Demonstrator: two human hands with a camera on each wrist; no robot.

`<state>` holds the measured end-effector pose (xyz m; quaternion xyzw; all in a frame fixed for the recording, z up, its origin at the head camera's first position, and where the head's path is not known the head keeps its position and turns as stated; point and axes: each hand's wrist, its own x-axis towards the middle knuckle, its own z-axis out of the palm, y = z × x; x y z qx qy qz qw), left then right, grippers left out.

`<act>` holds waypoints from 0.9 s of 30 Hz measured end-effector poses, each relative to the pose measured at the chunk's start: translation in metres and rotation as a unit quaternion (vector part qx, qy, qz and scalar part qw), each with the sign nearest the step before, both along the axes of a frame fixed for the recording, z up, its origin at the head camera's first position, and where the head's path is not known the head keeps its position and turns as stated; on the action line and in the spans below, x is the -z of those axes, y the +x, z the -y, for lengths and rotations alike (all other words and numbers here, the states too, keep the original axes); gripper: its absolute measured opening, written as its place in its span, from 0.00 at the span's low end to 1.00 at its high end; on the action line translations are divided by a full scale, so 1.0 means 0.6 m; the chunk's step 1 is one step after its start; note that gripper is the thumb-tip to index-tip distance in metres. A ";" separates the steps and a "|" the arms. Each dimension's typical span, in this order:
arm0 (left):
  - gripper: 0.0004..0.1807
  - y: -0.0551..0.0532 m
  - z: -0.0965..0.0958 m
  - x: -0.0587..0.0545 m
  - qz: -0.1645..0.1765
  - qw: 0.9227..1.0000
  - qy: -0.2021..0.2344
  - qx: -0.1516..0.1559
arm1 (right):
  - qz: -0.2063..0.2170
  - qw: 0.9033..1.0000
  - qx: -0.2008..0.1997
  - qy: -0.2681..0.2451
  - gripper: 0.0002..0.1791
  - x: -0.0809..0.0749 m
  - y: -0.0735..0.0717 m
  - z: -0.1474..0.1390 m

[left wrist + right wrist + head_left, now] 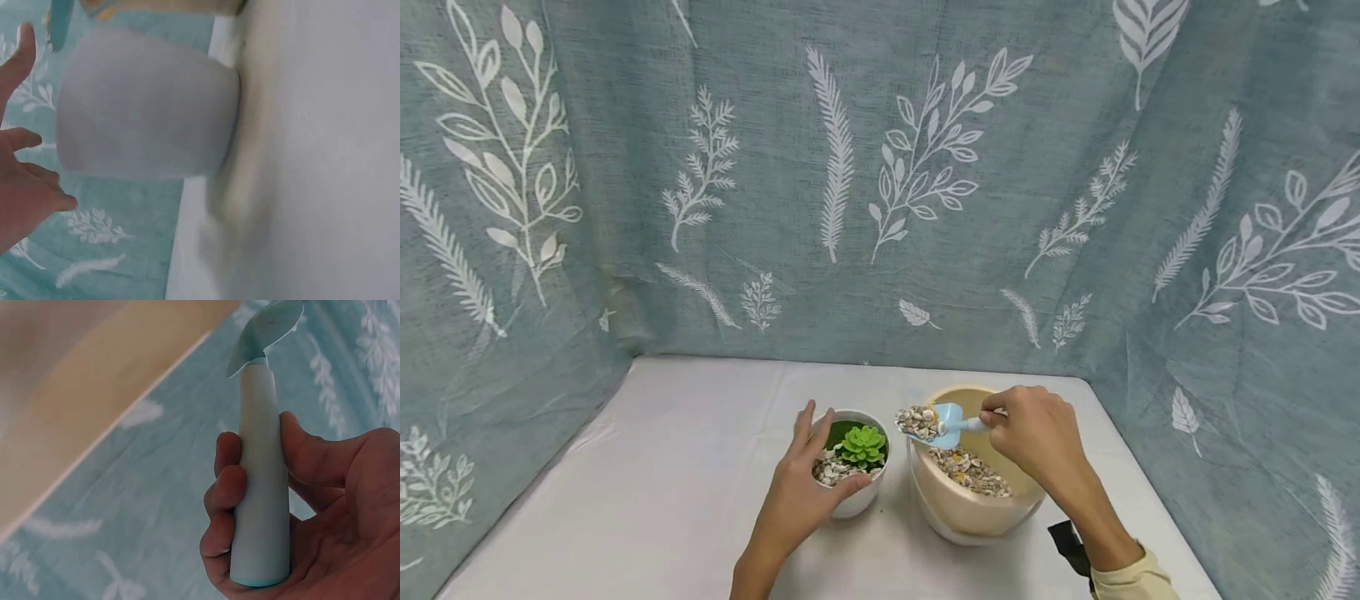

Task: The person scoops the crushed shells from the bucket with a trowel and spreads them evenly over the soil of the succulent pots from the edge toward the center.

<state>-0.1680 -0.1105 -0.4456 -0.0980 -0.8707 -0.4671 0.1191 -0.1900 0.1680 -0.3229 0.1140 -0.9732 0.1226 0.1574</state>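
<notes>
My right hand (1033, 429) grips the pale handle of a small light-blue hand shovel (952, 423). In the right wrist view, fingers and thumb wrap round that shovel handle (262, 481). Its blade carries a heap of small pebbles (919, 422) and is over the left rim of a cream bucket (962, 512), between bucket and pot. My left hand (801, 483) is spread at the rim of a white pot (856, 505); whether it touches cannot be told. Inside the pot, a green succulent (862, 444) stands at the right, with pale stones (831, 468) at the front.
More mixed pebbles (970, 472) lie in the bucket, just right of the pot. Both stand on a white-covered table (685, 467). A teal curtain (850, 317) with white leaf prints surrounds the table's back and sides. A black band (1070, 548) is at my right wrist.
</notes>
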 end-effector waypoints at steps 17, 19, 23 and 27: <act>0.77 -0.020 0.018 0.019 0.100 0.995 0.021 -0.003 | -0.083 0.984 -0.092 0.128 0.16 0.049 -0.050 0.163; 0.76 -0.021 0.020 0.019 0.100 0.995 0.024 -0.006 | -0.099 0.980 -0.086 0.148 0.15 0.047 -0.051 0.174; 0.76 -0.021 0.026 0.019 0.104 0.994 0.023 -0.012 | -0.137 0.970 -0.070 0.188 0.20 0.043 -0.051 0.189; 0.77 -0.020 0.034 0.019 0.104 0.994 0.019 -0.019 | -0.176 0.958 -0.054 0.220 0.21 0.038 -0.051 0.199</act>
